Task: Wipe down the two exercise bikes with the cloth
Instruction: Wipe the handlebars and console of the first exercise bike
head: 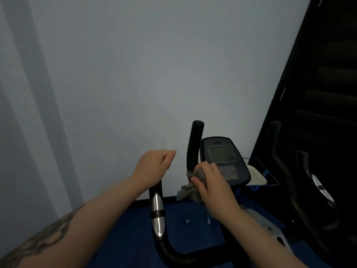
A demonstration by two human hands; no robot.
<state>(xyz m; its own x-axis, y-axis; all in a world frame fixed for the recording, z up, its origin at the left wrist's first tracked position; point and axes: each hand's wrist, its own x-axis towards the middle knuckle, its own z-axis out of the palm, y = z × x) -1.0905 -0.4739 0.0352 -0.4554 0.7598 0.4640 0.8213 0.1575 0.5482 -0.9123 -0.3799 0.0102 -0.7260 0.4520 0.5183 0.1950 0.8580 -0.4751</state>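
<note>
The nearest exercise bike has a dark console [224,161] and two black handlebars. My left hand [152,166] grips the top of the left handlebar [157,211], which has a silver sensor plate. My right hand [208,178] holds a grey cloth [186,190] bunched against the lower part of the upright right handlebar [195,144], beside the console's left edge. A second bike's black handlebar [316,188] shows in the dark at the right.
A pale wall fills the view ahead. The floor [131,225] is blue carpet. A small blue-edged tray holding something white [258,176] sits behind the console. A dark panel [328,74] rises at the right.
</note>
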